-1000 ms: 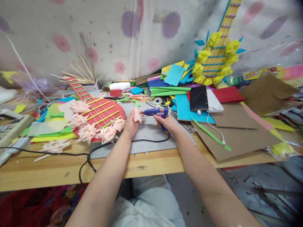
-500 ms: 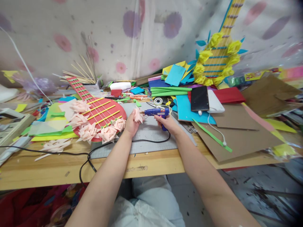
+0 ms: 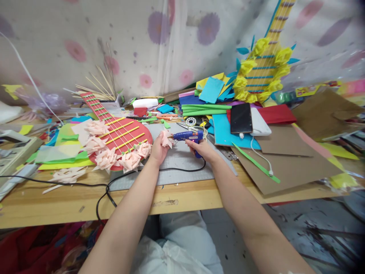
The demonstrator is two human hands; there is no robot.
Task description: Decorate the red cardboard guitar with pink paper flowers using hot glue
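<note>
My left hand (image 3: 157,150) is closed around a small pink paper flower (image 3: 165,138) above a grey cutting mat (image 3: 182,163). My right hand (image 3: 203,149) grips a blue hot glue gun (image 3: 188,136), whose nozzle points left and touches the flower. Just left of my left hand lies a red paper guitar (image 3: 119,133) with yellow strings and several pink flowers (image 3: 107,159) along its lower edge. The gun's black cord (image 3: 176,170) runs across the mat.
A yellow paper guitar (image 3: 264,68) with yellow flowers leans on the back wall. A black phone (image 3: 241,118) lies on a white power bank. Brown cardboard sheets (image 3: 285,163) cover the right. Coloured paper scraps (image 3: 205,95), skewers (image 3: 99,85) and the wooden table edge (image 3: 85,205) surround the mat.
</note>
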